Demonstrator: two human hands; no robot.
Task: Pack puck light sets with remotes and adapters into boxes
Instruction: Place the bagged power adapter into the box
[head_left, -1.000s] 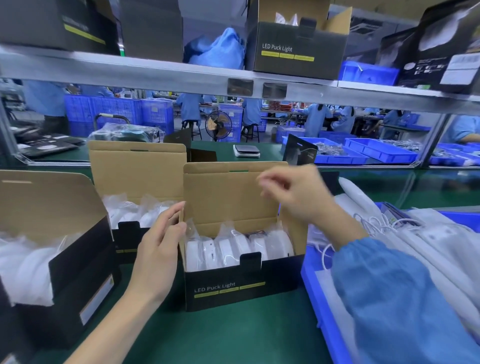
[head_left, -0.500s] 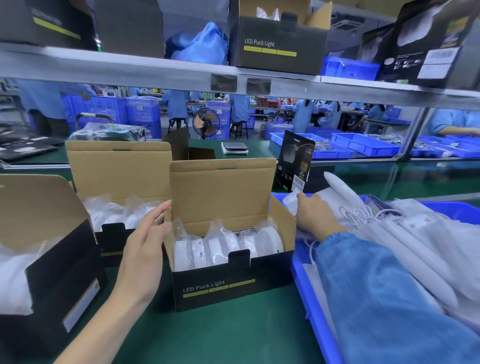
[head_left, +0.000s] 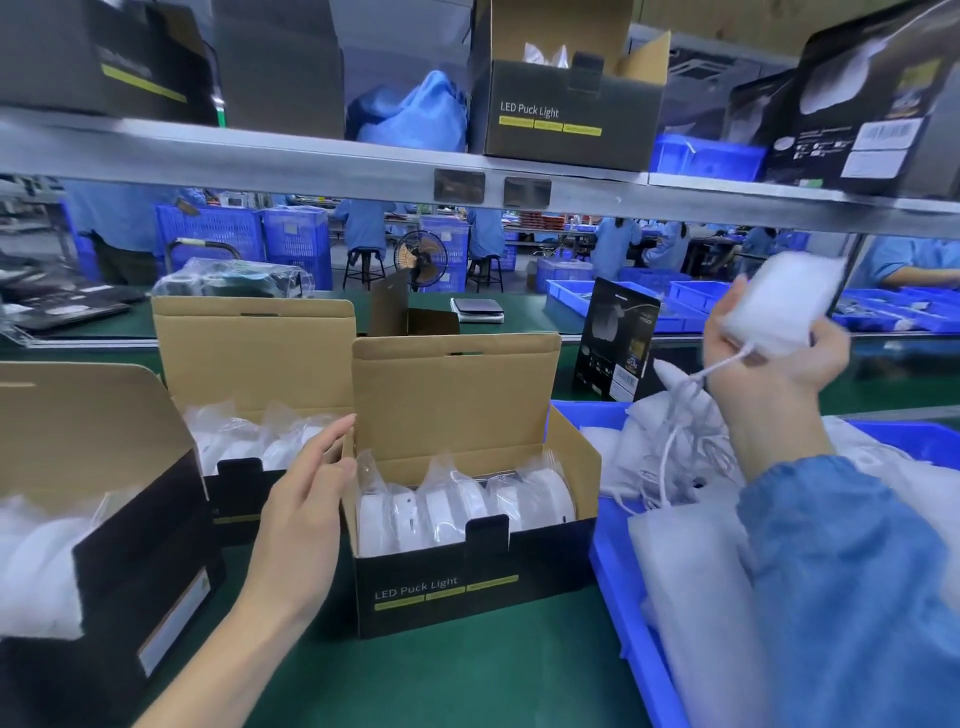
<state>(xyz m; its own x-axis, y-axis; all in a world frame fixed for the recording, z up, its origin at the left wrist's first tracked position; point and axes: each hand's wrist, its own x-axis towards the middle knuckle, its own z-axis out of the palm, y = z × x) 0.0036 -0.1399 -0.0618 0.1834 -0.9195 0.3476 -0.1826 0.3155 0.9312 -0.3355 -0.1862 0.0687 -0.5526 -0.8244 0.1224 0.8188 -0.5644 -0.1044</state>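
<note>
Our left hand (head_left: 306, 514) lies flat, fingers straight, against the left side of the open box (head_left: 467, 587), which stands on the green table (head_left: 415, 680) with bagged puck lights (head_left: 462, 506) in a row inside. Our right hand (head_left: 779, 358) grips a white foam-wrapped adapter (head_left: 784, 296) raised above the blue bin (head_left: 618, 582), its white cord (head_left: 675, 431) trailing down into the bin.

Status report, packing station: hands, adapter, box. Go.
Left hand open, flat against open box. Right hand raised, gripping foam-wrapped adapter, cord trailing into blue bin. Nothing between adapter and box.
</note>
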